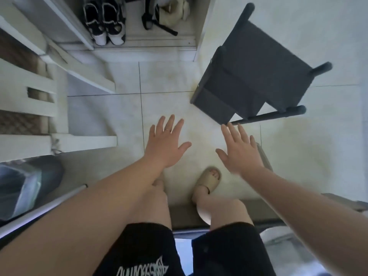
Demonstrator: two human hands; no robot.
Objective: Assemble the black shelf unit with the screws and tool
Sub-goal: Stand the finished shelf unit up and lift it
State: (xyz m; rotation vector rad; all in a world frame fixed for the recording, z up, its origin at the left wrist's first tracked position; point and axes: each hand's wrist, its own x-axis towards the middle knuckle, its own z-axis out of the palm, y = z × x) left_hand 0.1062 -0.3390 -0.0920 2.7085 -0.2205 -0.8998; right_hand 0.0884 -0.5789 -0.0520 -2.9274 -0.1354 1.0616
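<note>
At two o'clock the black shelf unit (258, 76) is sitting. Left hand (166, 144) and right hand (241, 154) are hovering wide open, empty. Gripping both sides is probably best.

Left hand (166, 144) and right hand (240, 150) outstretched forward, fingers spread, palms down, holding nothing.
</note>
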